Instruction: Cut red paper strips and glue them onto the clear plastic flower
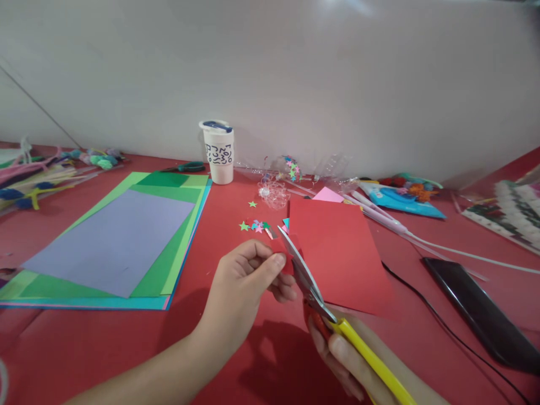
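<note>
Between its thumb and fingers, my left hand pinches a small piece of red paper. My right hand is closed around the red and yellow handles of a pair of scissors. The blades lie right beside the red piece, pointing up and away; whether they touch it I cannot tell. Just behind them, a larger sheet of red paper lies on the table. Several small coloured stars are scattered beyond my left hand.
On the left lies a stack of coloured paper with a lilac sheet on top. A white cup stands near the wall. To the right are a black phone, a cable, a pink glue gun and a blue packet.
</note>
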A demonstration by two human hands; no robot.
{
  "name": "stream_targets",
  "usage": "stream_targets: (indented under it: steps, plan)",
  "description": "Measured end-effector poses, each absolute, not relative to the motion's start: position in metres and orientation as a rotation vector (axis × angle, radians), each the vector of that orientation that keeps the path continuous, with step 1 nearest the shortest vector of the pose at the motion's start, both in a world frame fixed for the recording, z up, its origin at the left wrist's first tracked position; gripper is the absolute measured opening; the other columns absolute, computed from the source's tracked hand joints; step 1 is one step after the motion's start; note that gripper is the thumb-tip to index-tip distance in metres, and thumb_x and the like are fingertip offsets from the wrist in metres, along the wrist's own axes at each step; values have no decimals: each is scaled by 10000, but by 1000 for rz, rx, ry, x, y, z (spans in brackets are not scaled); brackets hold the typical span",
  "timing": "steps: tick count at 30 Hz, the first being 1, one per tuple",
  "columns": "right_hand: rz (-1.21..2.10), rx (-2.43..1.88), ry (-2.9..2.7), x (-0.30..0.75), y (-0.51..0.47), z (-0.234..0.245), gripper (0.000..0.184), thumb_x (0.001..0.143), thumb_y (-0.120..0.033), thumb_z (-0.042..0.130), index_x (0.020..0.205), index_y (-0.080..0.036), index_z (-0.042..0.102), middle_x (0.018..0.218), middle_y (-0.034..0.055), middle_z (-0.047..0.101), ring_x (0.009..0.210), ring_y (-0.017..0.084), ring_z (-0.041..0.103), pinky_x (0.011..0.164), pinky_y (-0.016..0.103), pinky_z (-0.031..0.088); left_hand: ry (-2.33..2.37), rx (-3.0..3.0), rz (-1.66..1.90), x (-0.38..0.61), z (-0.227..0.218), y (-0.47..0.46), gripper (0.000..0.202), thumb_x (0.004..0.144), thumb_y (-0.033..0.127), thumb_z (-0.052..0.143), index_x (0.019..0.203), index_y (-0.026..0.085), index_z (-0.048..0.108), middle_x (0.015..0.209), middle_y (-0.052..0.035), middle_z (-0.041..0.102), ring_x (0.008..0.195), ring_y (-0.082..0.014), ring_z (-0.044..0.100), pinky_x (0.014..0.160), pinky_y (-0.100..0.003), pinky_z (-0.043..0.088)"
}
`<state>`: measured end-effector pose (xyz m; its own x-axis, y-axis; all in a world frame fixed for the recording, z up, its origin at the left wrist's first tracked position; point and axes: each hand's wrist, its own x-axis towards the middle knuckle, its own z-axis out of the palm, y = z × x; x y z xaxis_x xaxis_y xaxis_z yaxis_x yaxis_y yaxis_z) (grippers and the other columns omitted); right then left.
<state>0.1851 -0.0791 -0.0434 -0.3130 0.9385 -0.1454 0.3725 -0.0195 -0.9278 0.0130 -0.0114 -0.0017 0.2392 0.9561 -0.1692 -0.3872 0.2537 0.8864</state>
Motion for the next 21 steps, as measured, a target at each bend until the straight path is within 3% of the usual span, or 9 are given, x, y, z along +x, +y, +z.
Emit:
stream_targets:
  steps: [5, 9, 13, 17, 21]
  plan:
    - [1273, -1495, -1669, 186, -84, -49, 538, 840, -710, 356, 773, -199, 513, 638, -3, 455, 584, 140, 433, 556, 274, 436, 840, 814, 1077, 13, -3, -13, 200, 770, 210, 659, 650, 173, 503, 514, 4, 669, 447, -110, 615, 488, -201, 482]
    - [1246, -1543, -1642, 190, -89, -51, 558, 813, -710, 422, 930, -186, 578, 838, 70, 587, 769, 215, 556, 705, 341, 503, 814, 801, 1070, 13, -5, -12, 192, 788, 207, 646, 668, 175, 500, 532, 3, 680, 460, -110, 625, 503, -204, 489]
    - [1230, -1572, -1612, 191, -91, -52, 576, 809, -696, 451, 1062, -194, 578, 992, 105, 617, 910, 264, 584, 779, 375, 522, 789, 799, 1068, 13, -6, -11, 182, 798, 201, 634, 671, 172, 507, 541, -1, 687, 469, -109, 630, 509, -203, 493]
    - [1240, -1569, -1606, 191, -93, -55, 516, 831, -675, 435, 970, -204, 593, 806, 75, 616, 811, 243, 600, 636, 326, 538, 787, 798, 1066, 14, -6, -11, 179, 797, 194, 633, 667, 170, 513, 535, -5, 689, 463, -109, 627, 505, -201, 491]
    - [1256, -1567, -1609, 192, -96, -60, 465, 861, -645, 413, 832, -212, 581, 596, 19, 519, 640, 194, 559, 527, 278, 488, 797, 773, 1070, 15, -5, -11, 189, 783, 196, 643, 650, 170, 512, 519, -3, 684, 450, -114, 626, 490, -204, 488]
